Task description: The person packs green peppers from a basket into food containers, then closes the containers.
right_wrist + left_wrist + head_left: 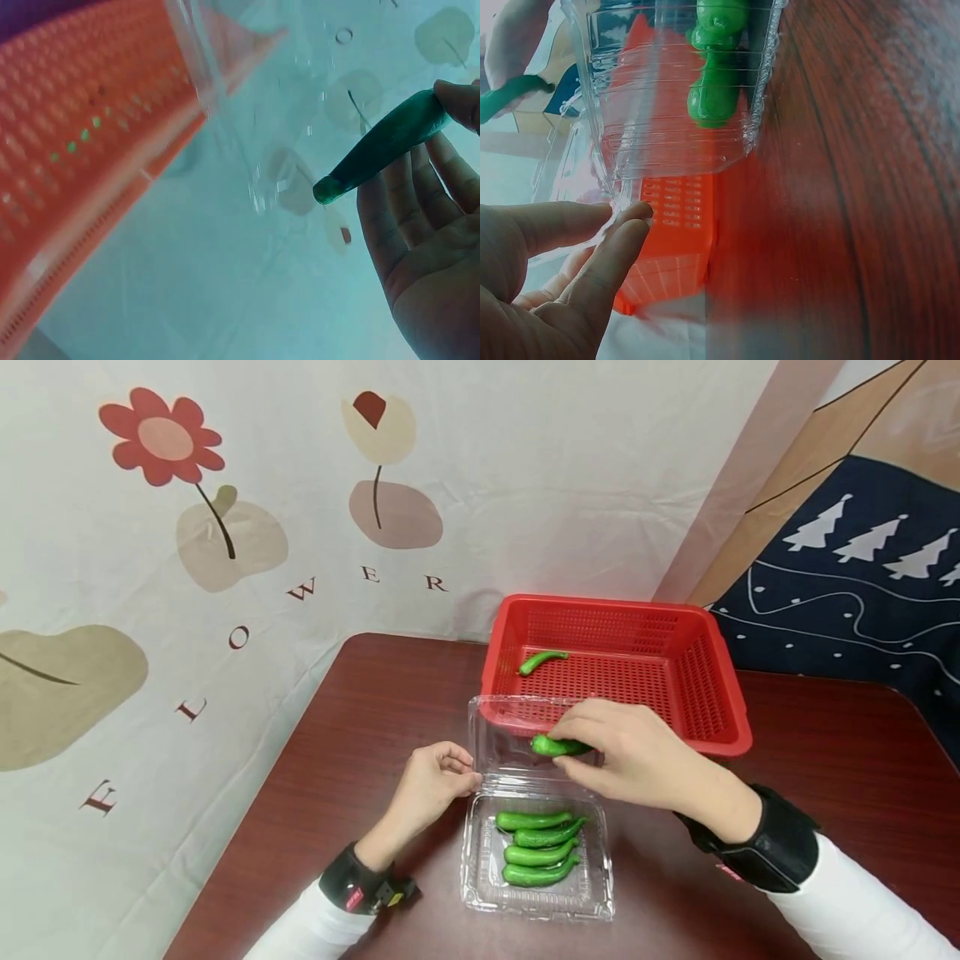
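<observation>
Four chili peppers lie in the clamshell container on my remote table; behind it I see the basket, another pepper in its left half.

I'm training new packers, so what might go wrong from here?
The right hand pinches one green pepper, which might slip and fall.
The left hand pinches the clear container near its hinge; a tug could tilt it and shift the four peppers inside.
</observation>
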Tool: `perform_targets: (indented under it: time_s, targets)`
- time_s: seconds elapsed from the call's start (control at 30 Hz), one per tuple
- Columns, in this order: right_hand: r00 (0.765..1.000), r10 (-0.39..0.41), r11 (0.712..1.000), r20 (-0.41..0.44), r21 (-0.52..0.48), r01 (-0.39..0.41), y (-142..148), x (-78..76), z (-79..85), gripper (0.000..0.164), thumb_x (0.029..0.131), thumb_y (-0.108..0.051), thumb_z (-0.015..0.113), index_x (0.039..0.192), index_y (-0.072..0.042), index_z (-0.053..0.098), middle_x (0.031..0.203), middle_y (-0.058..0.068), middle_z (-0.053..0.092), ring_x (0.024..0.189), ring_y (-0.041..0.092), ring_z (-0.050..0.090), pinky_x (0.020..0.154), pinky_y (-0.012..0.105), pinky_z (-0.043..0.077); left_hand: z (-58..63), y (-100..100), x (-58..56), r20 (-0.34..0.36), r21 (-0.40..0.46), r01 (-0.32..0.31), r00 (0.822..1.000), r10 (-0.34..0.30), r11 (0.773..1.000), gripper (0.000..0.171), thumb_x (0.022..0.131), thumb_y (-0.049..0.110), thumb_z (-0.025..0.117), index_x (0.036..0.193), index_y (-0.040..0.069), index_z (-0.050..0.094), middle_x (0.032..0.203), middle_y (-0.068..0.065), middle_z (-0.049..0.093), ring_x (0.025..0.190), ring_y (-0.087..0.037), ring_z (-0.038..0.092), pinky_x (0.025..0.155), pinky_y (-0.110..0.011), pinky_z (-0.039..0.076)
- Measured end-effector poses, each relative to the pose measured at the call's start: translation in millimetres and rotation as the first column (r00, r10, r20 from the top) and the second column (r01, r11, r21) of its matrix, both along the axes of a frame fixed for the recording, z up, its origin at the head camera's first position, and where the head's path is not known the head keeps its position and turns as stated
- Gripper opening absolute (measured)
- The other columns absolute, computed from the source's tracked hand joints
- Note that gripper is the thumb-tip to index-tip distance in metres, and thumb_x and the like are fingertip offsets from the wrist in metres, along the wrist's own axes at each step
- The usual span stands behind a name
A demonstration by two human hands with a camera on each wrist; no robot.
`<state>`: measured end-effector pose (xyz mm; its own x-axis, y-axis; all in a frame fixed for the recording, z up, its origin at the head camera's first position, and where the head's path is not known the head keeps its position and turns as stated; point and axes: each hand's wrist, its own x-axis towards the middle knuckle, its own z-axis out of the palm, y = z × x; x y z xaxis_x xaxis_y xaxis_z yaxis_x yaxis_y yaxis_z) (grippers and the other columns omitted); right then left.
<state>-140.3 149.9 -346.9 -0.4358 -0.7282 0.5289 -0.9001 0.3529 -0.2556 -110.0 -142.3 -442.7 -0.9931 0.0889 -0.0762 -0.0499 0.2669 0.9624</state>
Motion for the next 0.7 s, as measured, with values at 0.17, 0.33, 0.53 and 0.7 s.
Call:
perform_targets:
  time_s: [0.17,0.33,0.53,0.7]
  targets:
    - [1.0,0.002,0.998,0.031,0.056,-0.004,-5.8,14.1,-16.1,0.028,0.08,-0.016,0.089,0.105,-0.015,0.076,0.099,-0.008,0.071,0.081,0.004,0.061,0.063,0.019,0.053,0.9,0.0,0.0,0.008,-0.003,-0.006,1.0,0.006,1.0,0.02,0.08,-0.008,0.081,0.095,-0.008,0.067,0.077,-0.008,0.07,0.071,-0.02,0.074,0.063,-0.028,0.062]
    - [0.999,0.04,0.99,0.007,0.137,-0.04,-14.0,25.9,-30.9,0.023,0.084,-0.02,0.086,0.105,-0.014,0.077,0.097,-0.007,0.07,0.085,0.006,0.065,0.068,0.023,0.057,2.0,0.0,-0.1,0.011,0.001,-0.01,1.0,0.01,1.0,0.02,0.08,-0.009,0.08,0.096,-0.01,0.066,0.077,-0.007,0.07,0.071,-0.019,0.074,0.063,-0.028,0.062]
    - [0.995,0.087,0.972,0.042,0.218,-0.094,-24.3,39.4,-51.1,0.017,0.087,-0.023,0.082,0.101,-0.016,0.076,0.091,-0.009,0.067,0.082,0.004,0.063,0.067,0.022,0.056,1.3,0.3,-0.5,0.013,0.008,-0.01,1.0,0.01,1.0,0.019,0.081,-0.011,0.079,0.095,-0.008,0.066,0.077,-0.009,0.07,0.071,-0.021,0.074,0.064,-0.031,0.063]
    - [0.99,0.101,0.955,0.101,0.271,-0.125,-31.2,48.3,-63.2,0.014,0.088,-0.024,0.082,0.097,-0.017,0.074,0.084,-0.012,0.062,0.074,-0.001,0.056,0.063,0.019,0.052,0.3,0.9,-0.5,0.012,0.021,-0.003,1.0,0.003,1.0,0.021,0.081,-0.011,0.079,0.096,-0.011,0.066,0.078,-0.009,0.07,0.071,-0.021,0.074,0.064,-0.031,0.063]
